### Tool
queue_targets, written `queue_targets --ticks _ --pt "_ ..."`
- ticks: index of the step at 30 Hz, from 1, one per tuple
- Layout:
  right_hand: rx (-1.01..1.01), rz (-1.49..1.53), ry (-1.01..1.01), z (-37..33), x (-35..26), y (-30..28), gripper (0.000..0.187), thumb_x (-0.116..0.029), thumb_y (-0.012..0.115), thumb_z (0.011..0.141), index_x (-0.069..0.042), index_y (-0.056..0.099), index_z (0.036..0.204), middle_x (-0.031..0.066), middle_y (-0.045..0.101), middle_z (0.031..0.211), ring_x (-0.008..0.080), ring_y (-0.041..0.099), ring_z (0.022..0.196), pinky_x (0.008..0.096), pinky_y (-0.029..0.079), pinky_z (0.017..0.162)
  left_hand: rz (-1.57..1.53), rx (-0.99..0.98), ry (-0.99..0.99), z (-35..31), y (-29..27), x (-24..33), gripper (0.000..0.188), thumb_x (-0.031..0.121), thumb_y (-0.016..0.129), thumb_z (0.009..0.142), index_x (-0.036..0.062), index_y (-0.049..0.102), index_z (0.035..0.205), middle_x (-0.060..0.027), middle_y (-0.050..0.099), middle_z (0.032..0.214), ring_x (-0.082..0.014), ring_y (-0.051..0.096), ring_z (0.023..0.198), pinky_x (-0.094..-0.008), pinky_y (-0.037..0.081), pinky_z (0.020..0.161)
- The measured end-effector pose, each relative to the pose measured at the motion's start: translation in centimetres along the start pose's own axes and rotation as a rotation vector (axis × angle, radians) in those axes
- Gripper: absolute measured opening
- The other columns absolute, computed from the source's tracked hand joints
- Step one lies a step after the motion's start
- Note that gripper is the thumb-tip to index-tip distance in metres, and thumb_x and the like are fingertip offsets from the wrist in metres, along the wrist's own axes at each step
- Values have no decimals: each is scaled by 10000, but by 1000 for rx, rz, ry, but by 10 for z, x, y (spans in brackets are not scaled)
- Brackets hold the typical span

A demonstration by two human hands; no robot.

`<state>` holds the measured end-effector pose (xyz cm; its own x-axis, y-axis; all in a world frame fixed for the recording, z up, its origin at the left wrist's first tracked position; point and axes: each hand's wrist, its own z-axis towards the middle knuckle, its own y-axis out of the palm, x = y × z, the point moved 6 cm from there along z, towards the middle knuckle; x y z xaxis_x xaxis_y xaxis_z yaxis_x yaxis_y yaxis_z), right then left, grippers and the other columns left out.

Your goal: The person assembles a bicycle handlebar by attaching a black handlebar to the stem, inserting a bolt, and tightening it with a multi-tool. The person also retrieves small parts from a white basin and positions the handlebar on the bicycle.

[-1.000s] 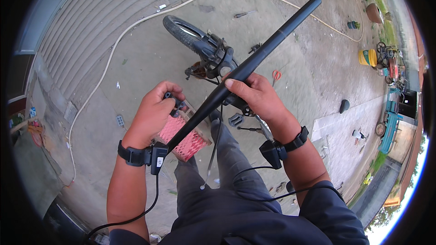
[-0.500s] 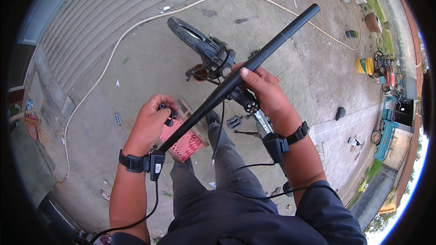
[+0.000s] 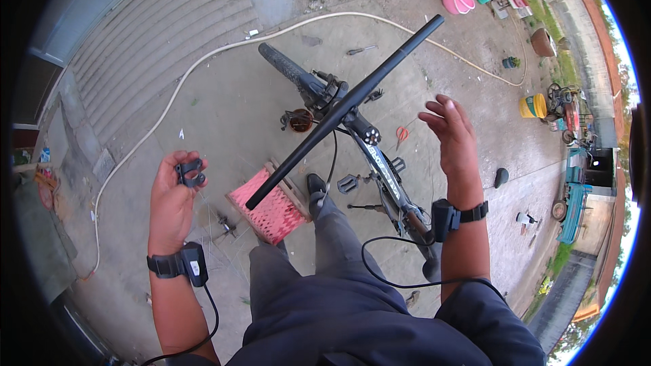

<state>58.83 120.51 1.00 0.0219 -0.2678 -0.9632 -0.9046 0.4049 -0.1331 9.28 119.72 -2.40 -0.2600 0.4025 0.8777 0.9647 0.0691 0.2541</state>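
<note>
At the left, my left hand (image 3: 171, 193) holds a small black part with a ring-shaped clamp (image 3: 191, 173) in its curled fingers. My right hand (image 3: 453, 132) is raised on the other side, fingers stretched out and nothing in them. Between the hands a bare black handlebar (image 3: 339, 110) lies slantwise across the stem (image 3: 363, 129) of a bicycle (image 3: 383, 173), touched by neither hand. Its front wheel (image 3: 281, 66) points away to the upper left. A loose cable (image 3: 333, 166) hangs below the bar.
A stool with a pink woven seat (image 3: 268, 207) stands by my legs. Orange-handled scissors (image 3: 402, 135) and a slim tool (image 3: 359, 49) lie on the ground. A pale hose (image 3: 183, 81) curves around. At the right are a pink bucket (image 3: 458, 1) and a yellow bucket (image 3: 532, 106).
My right hand has let go of the handlebar and moved right, opening. My left hand has moved left and down, away from the bar, with the clamp part. The handlebar stays on the stem.
</note>
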Motion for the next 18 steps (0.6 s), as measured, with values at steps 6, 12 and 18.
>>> queue_targets --ticks 6,12,18 --pt "12 49 -201 -120 -36 0 414 -233 601 1002 75 570 1277 181 657 1143 261 680 998 374 500 930 48 -116 -96 -95 -23 -18 598 -156 422 725 32 493 1288 -113 560 1294 -238 593 1173 -348 505 935" --pt "-650 -175 -159 -248 -30 106 364 -166 704 938 4 604 1245 126 660 1152 214 672 1002 364 523 928 -48 -267 -152 -207 -15 -54 574 -109 469 831 16 421 1390 -152 549 1331 -273 592 1199 -389 505 983" --pt "-1264 -614 -779 -378 -1 203 609 -297 864 755 -74 635 1273 116 649 1194 290 689 988 378 574 836 -192 -149 -107 -314 -16 -102 699 -44 497 890 59 273 1544 -132 500 1411 -230 510 1273 -361 446 1042"
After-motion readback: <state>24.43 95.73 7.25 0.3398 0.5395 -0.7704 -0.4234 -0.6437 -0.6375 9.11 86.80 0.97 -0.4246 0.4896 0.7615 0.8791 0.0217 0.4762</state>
